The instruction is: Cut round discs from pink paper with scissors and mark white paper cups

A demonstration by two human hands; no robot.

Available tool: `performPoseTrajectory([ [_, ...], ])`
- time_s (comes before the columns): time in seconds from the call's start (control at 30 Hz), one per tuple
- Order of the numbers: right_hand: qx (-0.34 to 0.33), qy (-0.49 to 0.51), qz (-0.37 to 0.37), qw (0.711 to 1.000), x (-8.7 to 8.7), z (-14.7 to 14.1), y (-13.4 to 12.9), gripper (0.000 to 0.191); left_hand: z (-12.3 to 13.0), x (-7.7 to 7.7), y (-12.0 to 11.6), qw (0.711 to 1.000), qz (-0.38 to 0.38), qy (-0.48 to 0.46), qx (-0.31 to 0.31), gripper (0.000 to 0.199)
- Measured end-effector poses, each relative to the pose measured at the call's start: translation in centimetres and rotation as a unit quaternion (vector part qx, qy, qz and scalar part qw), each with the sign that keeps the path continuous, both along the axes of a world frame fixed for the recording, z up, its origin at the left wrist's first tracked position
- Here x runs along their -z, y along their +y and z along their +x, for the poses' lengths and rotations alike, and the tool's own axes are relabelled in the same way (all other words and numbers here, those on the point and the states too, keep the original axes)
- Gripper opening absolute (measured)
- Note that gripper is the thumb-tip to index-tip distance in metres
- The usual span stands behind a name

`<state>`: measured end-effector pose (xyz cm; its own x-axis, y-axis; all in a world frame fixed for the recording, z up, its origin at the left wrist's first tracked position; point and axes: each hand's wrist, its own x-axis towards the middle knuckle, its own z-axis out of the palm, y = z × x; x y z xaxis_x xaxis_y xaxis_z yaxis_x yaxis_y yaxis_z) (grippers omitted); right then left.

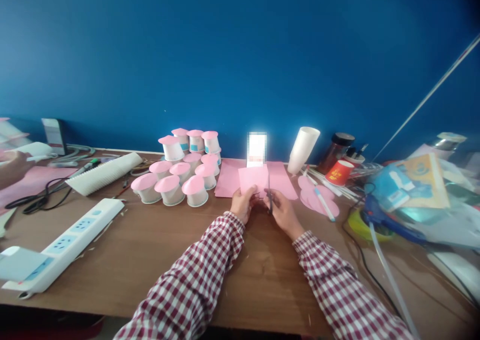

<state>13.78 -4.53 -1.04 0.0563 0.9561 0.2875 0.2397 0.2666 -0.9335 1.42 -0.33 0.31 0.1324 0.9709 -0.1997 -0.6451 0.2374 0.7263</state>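
My left hand (243, 206) pinches the lower edge of a small pink paper sheet (251, 177), thumb on top. In my right hand (284, 211) is a dark pair of scissors (269, 200), its blades pointing away from me along the sheet's right edge. Whether the blades are apart is too blurred to tell. Beneath the sheet lies a stack of larger pink paper (227, 177). To the right are pink paper rounds (313, 192) with a white and blue marker (324, 205) lying on them.
Several white paper cups with pink cone tops (167, 187) stand left. A bright phone screen (257, 150) leans at the wall. Stacked white cups (303, 150), a red cup (339, 172) and a blue glue gun (393, 222) sit right. A power strip (71, 245) and another person's hand (15, 167) are left.
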Motion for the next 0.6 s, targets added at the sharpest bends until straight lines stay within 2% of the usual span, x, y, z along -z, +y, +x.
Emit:
performPoseTrajectory([
  [0.2, 0.008, -0.007, 0.002, 1.0, -0.23, -0.07, -0.14, 0.039, 0.03, 0.15, 0.08, 1.0, -0.005, 0.009, -0.015, 0.021],
  [0.6, 0.001, -0.012, 0.002, 1.0, -0.19, -0.03, -0.12, 0.038, 0.1, 0.51, 0.21, 1.0, 0.011, 0.017, -0.006, 0.025],
])
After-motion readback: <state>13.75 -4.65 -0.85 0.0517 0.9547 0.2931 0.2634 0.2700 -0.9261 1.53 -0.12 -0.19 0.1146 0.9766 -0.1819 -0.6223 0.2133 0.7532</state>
